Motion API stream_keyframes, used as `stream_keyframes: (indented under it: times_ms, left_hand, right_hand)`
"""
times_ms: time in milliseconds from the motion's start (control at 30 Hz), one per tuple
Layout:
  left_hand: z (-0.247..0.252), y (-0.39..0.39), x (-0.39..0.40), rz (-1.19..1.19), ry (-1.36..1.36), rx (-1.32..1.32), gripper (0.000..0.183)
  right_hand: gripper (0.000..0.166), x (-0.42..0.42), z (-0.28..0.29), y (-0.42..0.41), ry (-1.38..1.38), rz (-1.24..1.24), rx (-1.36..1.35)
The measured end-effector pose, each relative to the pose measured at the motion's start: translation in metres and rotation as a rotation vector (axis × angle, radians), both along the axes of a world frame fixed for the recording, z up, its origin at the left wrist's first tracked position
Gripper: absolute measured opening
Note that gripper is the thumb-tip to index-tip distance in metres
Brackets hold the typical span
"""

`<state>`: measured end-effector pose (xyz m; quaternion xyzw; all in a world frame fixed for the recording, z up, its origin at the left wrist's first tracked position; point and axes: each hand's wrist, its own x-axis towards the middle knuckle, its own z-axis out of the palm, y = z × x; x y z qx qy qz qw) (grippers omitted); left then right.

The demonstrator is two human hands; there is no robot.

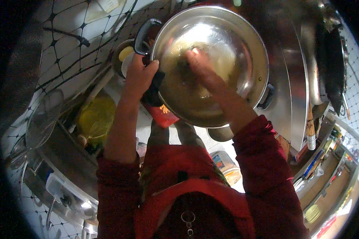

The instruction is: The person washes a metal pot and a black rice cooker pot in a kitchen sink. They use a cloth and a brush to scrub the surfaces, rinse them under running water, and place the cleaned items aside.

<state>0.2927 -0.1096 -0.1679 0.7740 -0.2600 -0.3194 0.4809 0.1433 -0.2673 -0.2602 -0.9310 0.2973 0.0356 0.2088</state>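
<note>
A wide, shiny metal pot (242, 98) with black side handles is tilted so its inside faces me. My left hand (142, 73) grips its left edge just below the upper-left handle (141, 34), thumb at the rim. Under that hand hangs a dark item (155, 89) that I cannot identify. Inside the pot, my right hand (200, 61) is blurred against the inner surface. Whether its fingers hold anything cannot be made out. Light glares off the pot's interior.
Left of the pot stands a smaller pot (116, 61) with a yellow item inside. A yellow, see-through vessel (97, 118) sits lower left, above a clear plastic box (68, 195). A bucket (224, 164) stands on the floor. At right are a steel counter (282, 119) and a utensil tray (320, 191).
</note>
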Motion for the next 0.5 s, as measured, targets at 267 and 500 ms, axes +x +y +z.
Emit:
stream_keyframes:
  times_ms: [267, 500]
  left_hand:
    - [0.015, -0.002, -0.004, 0.015, -0.056, 0.036, 0.031]
    - [0.008, -0.002, 0.001, -0.024, -0.004, 0.059, 0.035]
  right_hand:
    - [0.02, -0.066, -0.015, 0.04, 0.016, 0.128, -0.034]
    - [0.019, -0.003, -0.005, -0.007, -0.09, -0.059, -0.141]
